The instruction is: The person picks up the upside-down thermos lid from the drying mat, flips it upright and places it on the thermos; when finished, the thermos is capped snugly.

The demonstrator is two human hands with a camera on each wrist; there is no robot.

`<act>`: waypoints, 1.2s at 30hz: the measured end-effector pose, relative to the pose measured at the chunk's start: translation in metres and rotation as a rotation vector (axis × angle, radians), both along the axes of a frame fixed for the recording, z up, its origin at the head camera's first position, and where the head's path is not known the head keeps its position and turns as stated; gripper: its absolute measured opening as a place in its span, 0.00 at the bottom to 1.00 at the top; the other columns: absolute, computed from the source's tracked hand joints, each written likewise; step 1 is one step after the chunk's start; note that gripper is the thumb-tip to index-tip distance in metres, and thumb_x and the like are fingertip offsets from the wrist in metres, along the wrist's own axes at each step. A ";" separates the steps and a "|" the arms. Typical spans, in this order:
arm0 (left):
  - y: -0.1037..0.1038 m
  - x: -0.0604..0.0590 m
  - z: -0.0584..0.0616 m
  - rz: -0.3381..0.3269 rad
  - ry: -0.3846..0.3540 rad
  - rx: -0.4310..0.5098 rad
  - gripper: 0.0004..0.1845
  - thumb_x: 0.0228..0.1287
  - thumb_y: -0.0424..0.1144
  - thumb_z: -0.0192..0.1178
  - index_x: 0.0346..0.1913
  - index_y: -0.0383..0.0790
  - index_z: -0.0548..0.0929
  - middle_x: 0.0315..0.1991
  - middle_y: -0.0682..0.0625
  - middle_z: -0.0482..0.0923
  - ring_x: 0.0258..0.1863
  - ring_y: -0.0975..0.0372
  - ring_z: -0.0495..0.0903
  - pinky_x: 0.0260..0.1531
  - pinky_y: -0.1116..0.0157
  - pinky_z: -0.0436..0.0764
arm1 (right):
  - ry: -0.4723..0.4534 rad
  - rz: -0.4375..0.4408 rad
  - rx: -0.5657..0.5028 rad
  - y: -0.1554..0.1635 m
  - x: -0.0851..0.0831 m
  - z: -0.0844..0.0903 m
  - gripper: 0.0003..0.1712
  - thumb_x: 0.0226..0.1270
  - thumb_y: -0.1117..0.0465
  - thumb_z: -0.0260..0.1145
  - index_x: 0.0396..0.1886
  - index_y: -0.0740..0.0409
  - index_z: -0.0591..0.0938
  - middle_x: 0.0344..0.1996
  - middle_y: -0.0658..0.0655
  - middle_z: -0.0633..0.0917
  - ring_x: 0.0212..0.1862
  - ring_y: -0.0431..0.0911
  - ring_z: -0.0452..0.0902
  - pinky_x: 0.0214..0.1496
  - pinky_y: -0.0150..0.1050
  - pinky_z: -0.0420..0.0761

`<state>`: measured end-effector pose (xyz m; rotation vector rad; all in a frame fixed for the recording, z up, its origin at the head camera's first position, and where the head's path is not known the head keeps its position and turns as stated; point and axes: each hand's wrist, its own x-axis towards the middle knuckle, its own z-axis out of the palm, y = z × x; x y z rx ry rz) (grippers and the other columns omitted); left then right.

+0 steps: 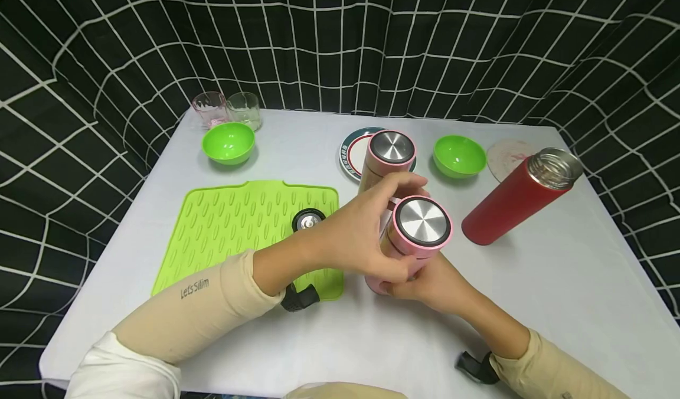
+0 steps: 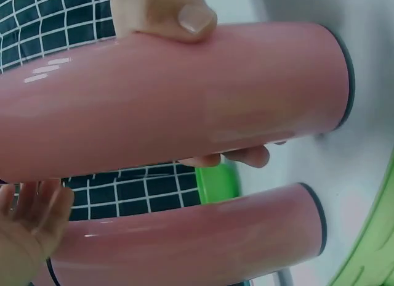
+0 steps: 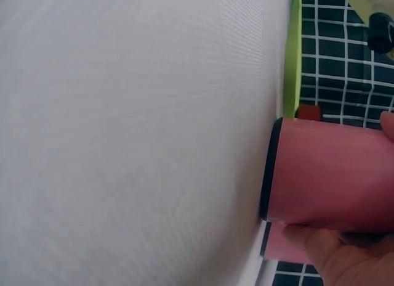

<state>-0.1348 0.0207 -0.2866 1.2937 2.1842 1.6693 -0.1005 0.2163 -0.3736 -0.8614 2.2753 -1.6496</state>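
In the head view a pink thermos with a steel-topped lid is between both hands. My left hand holds its upper part, thumb in front and fingers behind. Lower down, my right hand grips the body. The left wrist view shows this thermos's smooth pink side and dark base rim; I cannot tell whether the base touches the table. Just behind stands a second pink thermos, close to the left fingers. Partly hidden by the left arm, a round black-rimmed stopper lies on a green mat.
A lidless red thermos stands at right. Green bowls sit at the back left and back right. Clear glasses are beyond the left bowl. A blue-rimmed plate lies behind the pink thermoses, and a pale round plate behind the red one.
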 end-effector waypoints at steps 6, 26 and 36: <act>0.000 0.001 -0.002 -0.009 0.000 0.012 0.43 0.42 0.38 0.77 0.63 0.37 0.66 0.55 0.51 0.72 0.53 0.68 0.72 0.56 0.70 0.72 | -0.008 -0.030 -0.009 -0.004 0.003 0.007 0.29 0.44 0.75 0.77 0.45 0.52 0.77 0.37 0.51 0.82 0.37 0.46 0.77 0.40 0.38 0.79; -0.001 0.007 -0.007 -0.055 -0.072 -0.014 0.46 0.44 0.40 0.77 0.66 0.42 0.62 0.57 0.54 0.71 0.55 0.68 0.72 0.59 0.68 0.71 | 0.040 -0.015 0.048 0.004 0.003 -0.010 0.28 0.45 0.67 0.80 0.45 0.49 0.78 0.37 0.47 0.83 0.38 0.45 0.78 0.42 0.37 0.79; 0.002 0.006 -0.007 -0.016 -0.090 0.062 0.40 0.45 0.37 0.76 0.63 0.39 0.68 0.54 0.53 0.74 0.52 0.67 0.75 0.56 0.67 0.74 | 0.019 -0.017 0.023 0.002 0.001 -0.009 0.29 0.44 0.69 0.80 0.45 0.49 0.77 0.38 0.50 0.81 0.38 0.46 0.78 0.41 0.38 0.80</act>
